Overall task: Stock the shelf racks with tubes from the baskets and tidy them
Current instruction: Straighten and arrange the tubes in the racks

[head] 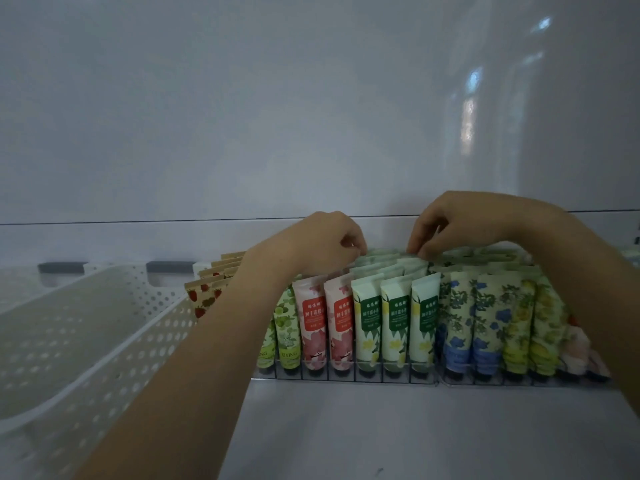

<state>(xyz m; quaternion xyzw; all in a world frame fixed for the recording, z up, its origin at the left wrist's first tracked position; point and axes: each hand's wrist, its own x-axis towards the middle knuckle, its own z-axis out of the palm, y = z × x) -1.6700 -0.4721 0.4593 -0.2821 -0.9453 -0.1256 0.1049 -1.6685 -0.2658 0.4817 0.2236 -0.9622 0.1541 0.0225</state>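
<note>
Pinching with curled fingers [351, 247] of left hand [325, 242] and right hand [453, 221] the top crimps of upright pale green tubes [394, 306] directly below, in rear rows.

Our tubes [394, 317] stand caps down in the rack [346, 374] beneath our left hand [329, 242] and right hand [450, 226]; white basket [104, 341] further left.

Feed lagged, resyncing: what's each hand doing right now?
Left hand: pinches a pale green tube at its top.
Right hand: pinches a neighbouring tube at its top.
</note>
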